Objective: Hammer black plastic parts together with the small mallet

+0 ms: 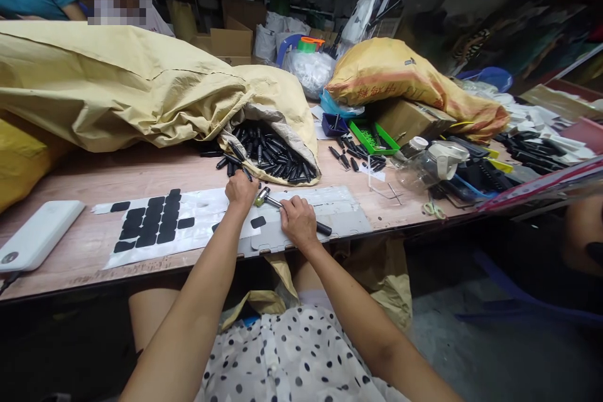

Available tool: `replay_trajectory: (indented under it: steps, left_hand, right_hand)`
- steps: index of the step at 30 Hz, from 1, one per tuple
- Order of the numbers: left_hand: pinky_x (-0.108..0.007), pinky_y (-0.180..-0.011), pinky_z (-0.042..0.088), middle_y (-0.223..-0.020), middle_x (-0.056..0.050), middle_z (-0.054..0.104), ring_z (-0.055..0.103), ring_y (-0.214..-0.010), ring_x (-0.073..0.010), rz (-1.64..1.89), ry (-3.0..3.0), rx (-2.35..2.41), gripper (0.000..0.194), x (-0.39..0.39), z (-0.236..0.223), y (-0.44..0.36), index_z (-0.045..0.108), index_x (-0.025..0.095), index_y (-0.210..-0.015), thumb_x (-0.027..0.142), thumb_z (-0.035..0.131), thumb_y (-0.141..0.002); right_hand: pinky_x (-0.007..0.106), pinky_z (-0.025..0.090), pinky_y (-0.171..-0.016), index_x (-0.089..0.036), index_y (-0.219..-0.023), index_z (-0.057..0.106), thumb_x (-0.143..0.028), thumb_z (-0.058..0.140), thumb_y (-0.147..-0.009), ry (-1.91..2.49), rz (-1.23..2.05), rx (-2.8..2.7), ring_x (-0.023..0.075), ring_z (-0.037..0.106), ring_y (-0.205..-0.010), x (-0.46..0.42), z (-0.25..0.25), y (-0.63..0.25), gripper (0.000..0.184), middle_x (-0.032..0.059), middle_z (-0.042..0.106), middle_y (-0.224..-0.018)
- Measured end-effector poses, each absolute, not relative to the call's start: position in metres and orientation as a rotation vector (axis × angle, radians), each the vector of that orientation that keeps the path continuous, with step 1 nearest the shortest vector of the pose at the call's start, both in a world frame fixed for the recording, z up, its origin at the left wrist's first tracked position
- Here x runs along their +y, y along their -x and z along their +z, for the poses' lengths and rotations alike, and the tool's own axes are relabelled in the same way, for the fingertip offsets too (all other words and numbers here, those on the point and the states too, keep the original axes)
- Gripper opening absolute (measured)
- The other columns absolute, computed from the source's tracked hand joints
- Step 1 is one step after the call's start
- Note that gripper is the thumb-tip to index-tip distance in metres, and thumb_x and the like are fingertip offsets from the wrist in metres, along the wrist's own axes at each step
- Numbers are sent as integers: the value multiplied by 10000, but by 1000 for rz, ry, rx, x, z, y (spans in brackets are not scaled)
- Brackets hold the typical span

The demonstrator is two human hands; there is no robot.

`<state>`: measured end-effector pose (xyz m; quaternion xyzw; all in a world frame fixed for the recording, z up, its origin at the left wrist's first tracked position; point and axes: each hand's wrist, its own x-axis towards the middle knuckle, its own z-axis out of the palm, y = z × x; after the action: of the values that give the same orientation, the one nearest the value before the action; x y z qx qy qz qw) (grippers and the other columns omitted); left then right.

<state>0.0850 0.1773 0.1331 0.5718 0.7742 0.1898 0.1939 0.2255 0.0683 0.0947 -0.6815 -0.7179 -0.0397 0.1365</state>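
Hammer (273,201) located above the grey board (351,208), along the surface's near edge, its head toward my left hand (242,190) and its black grip end pointing right. From my remote station I note the fingers of my right hand (299,221) wrapped closed around its shaft. My left fingers are curled in; a black part (247,174) shows at their tips, but I cannot tell whether they grip it.

Just below the hammer head, one black pad (258,222) lies loose. Left of the board, a white sheet (198,237) carries further black pads (149,221) in close rows, near the same edge. Beyond my left hand, a beige sack (282,97) opens toward me, its mouth filled with black pieces (268,154).

Farther out, a white device (42,232) rests near the surface's left end. Right of the sack I record a green tray (374,138), a clear jar (419,169) and, at the near edge, scissors (433,209).
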Motion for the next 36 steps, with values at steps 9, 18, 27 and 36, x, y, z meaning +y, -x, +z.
replay_trajectory:
  steps: [9, 18, 27, 36]
  left_hand:
    - [-391, -868, 545, -1146, -189, 762, 715, -1085, -331, 512, -1605, 2199, 225, 178, 134, -84, 731, 174, -1056, 320, 611, -933]
    - [-331, -798, 508, -937, -41, 742, 656, -910, -251, 657, -2111, 1698, 184, 135, 118, -5, 742, 232, -938, 352, 643, -839]
    - [-378, -872, 497, -949, -39, 736, 624, -940, -258, 667, -2163, 1469, 226, 106, 96, 28, 772, 244, -953, 388, 672, -810]
    - [-375, -848, 478, -943, -28, 738, 609, -926, -250, 745, -2158, 1465, 219, 109, 83, 22, 788, 268, -977, 403, 693, -831]
  right_hand:
    - [334, 371, -788, -242, -1076, 720, -264, 548, -995, 1958, -137, -2070, 247, 511, -955, 70, 91, -227, 191, 90, 646, -1035]
    - [334, 375, -796, -240, -1086, 721, -263, 539, -996, 1959, -134, -2060, 247, 511, -955, 70, 91, -227, 204, 91, 643, -1046]
    - [337, 378, -799, -248, -1115, 723, -279, 539, -1001, 1944, -137, -2039, 250, 516, -952, 70, 88, -229, 219, 89, 640, -1020]
    - [321, 440, -776, -237, -1047, 727, -263, 533, -1001, 1881, 1, -1977, 235, 579, -947, 67, 92, -228, 201, 83, 662, -1011]
